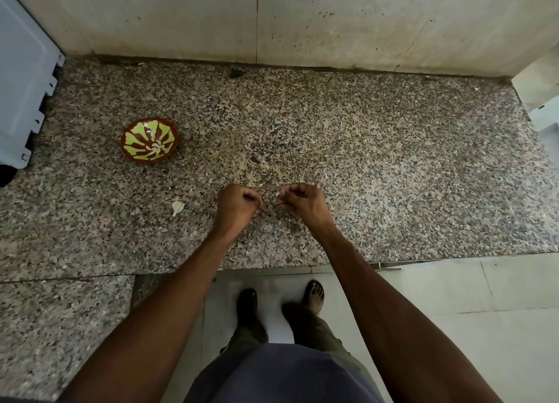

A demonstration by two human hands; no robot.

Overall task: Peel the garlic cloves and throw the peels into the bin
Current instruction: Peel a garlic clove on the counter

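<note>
Mid-peel: right hand (304, 204) pinches a pale garlic scrap (277, 194); left hand (237, 207) is fisted, contents unseen. Next, the loose clove (178, 207) at nine o'clock.

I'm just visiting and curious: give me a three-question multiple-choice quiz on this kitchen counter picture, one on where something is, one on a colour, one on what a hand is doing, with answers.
1. Where does the loose garlic clove lie?
A. Inside the bowl
B. On the counter, left of the left hand
C. On the floor by the feet

2. What colours is the bowl?
A. Brown with a yellow-green pattern
B. Plain white
C. Blue with red dots

3. What is the right hand doing?
A. Lying flat and open on the counter
B. Gripping the bowl
C. Pinching a small pale piece at its fingertips

Answers:
1 B: the clove rests on the granite counter, just left of the left hand.
2 A: its inside shows yellow-green petal shapes on brown.
3 C: a small whitish bit shows at the curled fingertips; clove or peel, I cannot tell.
</note>
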